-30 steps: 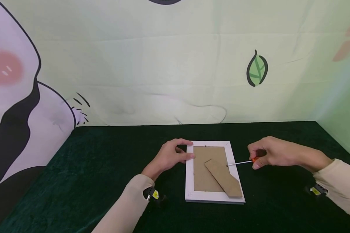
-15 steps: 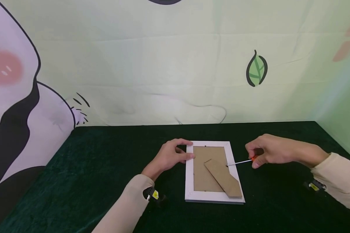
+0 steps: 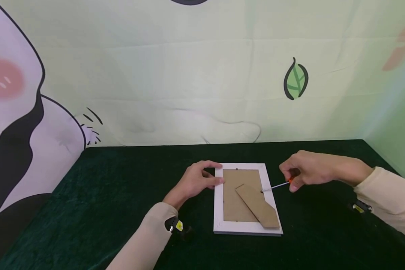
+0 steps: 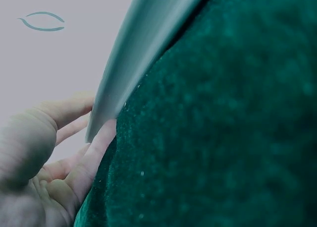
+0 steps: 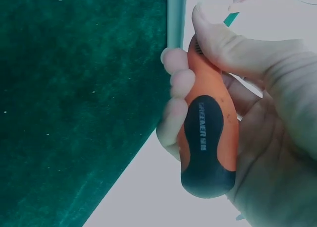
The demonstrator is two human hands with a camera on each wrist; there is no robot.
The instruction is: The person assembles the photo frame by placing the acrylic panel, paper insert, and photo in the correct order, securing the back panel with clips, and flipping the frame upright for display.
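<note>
Right hand (image 3: 307, 170) fingers curled round orange-black screwdriver (image 5: 205, 138), handle mostly hidden in head view, tip at picture frame (image 3: 247, 198) backing, left hand (image 3: 195, 182) fingers relaxed, steadying frame edge, partly cut off in wrist view.

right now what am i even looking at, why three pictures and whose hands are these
There is no machine here: these are a person's two bare hands, filmed by three cameras at once. The wide picture comes from a camera on the head, looking down at a table covered in dark green cloth. The other two come from small cameras strapped to the wrists, so they show each hand very close.

On the table lies a white picture frame, face down, its brown cardboard stand showing. The left hand rests its fingers on the frame's left edge. The right hand has its grip closed round a screwdriver with an orange and black handle, the metal tip pointing at the frame's right inner edge.
</note>
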